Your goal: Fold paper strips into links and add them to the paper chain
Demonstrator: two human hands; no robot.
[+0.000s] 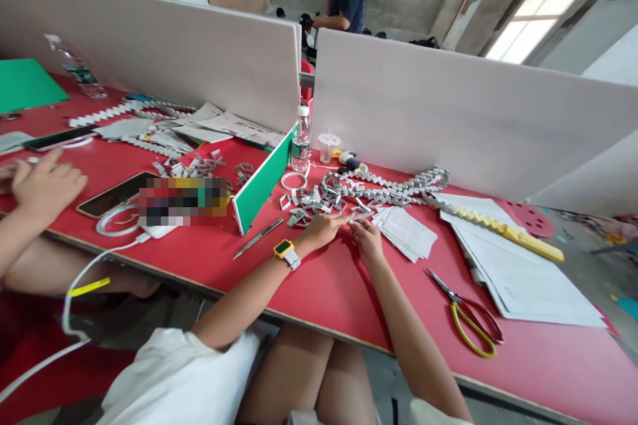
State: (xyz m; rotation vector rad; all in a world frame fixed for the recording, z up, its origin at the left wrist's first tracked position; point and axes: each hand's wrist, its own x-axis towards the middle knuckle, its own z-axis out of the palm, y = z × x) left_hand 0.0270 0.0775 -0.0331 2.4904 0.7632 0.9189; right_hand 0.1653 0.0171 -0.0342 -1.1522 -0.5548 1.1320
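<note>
Left hand: the left hand (pixel 325 228), with a yellow watch (pixel 286 251) worn at the wrist, is laid on the red table (pixel 329 285), its fingers stretched out onto a small folded paper piece (pixel 357 216).
Right hand: the right hand (pixel 367 239) is set just beside the left, fingertips pressed down on the same paper piece; whether it is pinched cannot be told.
Paper piece: it is kept flat on the table between both hands, just in front of a heap of folded grey pieces (pixel 312 202).
Chain: a long chain of folded paper (pixel 393 187) is laid behind the hands.
Paper stack: cut sheets (pixel 406 231) are placed right of the hands.
Scissors: yellow-handled scissors (pixel 468 319) are left well to the right.
Knife: a craft knife (pixel 258 238) is left to the left.
Neighbour: another person's hand (pixel 44 182) is seen far left.
</note>
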